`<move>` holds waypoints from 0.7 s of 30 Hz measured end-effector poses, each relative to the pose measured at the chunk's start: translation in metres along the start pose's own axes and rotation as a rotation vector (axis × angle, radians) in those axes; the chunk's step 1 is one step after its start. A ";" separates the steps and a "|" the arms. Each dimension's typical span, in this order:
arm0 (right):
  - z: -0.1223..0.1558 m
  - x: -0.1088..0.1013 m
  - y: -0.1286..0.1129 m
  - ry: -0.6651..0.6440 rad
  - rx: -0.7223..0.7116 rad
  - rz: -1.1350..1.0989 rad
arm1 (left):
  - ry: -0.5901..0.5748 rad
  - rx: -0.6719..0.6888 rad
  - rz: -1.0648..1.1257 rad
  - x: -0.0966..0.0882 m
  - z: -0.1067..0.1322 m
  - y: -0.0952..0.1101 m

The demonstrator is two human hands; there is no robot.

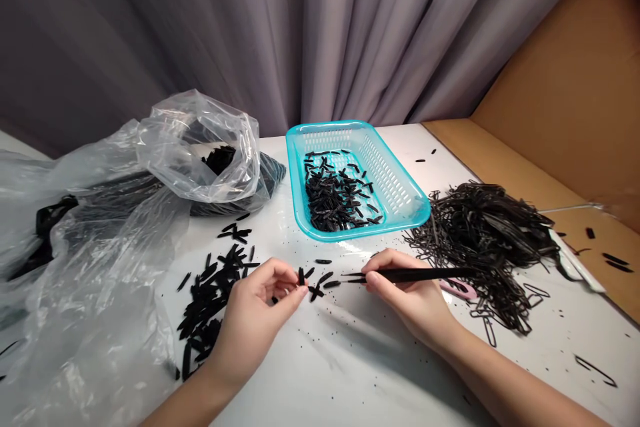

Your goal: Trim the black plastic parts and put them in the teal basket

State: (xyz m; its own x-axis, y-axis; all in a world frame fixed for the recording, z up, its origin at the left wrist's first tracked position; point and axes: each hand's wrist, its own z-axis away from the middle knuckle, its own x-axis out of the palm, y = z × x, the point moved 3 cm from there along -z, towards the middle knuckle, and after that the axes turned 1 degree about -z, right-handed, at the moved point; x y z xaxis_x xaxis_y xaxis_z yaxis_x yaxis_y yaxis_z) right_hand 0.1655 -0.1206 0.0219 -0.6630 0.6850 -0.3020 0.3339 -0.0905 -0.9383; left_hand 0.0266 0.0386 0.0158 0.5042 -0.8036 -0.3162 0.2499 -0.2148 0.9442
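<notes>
Between the thumb and fingers of my left hand (pixel 265 303) is a small black strip (pixel 301 276), standing upright. My right hand (pixel 405 290) is closed around black tweezers (pixel 415 274), whose slim tips point left and stand slightly apart with nothing between them. Several loose black strips (pixel 317 291) lie on the white table between both hands. A larger heap of the same strips (pixel 205 307) spreads to the left of my left hand. Beyond the hands, a turquoise plastic basket (pixel 325 236) holds a pile of black strips (pixel 333 200).
A clear plastic bag (pixel 200 177) with black pieces inside fills the left side. On the right lies a tangled pile of thin black loops (pixel 485 233), beside a white stick-like object (pixel 575 260) and a pink object (pixel 459 289). Cardboard (pixel 565 100) borders the right edge; a grey curtain (pixel 250 33) hangs behind.
</notes>
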 end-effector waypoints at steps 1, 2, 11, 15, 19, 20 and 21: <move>-0.001 0.001 0.002 0.005 0.016 -0.002 | 0.009 0.036 -0.123 -0.003 -0.003 0.000; -0.001 0.001 0.003 0.009 0.027 -0.004 | 0.003 0.069 -0.238 -0.005 -0.006 0.001; -0.002 0.002 0.002 -0.014 0.030 0.007 | -0.187 0.211 -0.623 -0.028 -0.016 0.018; -0.002 0.003 0.003 -0.025 0.032 0.004 | -0.446 0.252 -0.683 -0.034 -0.016 0.021; -0.002 0.003 0.004 -0.034 0.028 0.009 | -0.542 0.266 -0.731 -0.031 -0.014 0.019; -0.002 0.003 0.005 -0.034 0.029 0.010 | -0.544 0.259 -0.742 -0.030 -0.015 0.018; -0.002 0.003 0.005 -0.035 0.030 0.010 | -0.541 0.258 -0.745 -0.029 -0.015 0.018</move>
State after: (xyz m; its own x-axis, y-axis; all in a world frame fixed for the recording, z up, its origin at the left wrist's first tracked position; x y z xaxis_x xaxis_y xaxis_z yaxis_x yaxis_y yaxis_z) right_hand 0.1669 -0.1177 0.0165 -0.6832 0.6583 -0.3162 0.3201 -0.1192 -0.9399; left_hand 0.0284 0.0666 0.0405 -0.1777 -0.5447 -0.8196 0.1302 -0.8385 0.5291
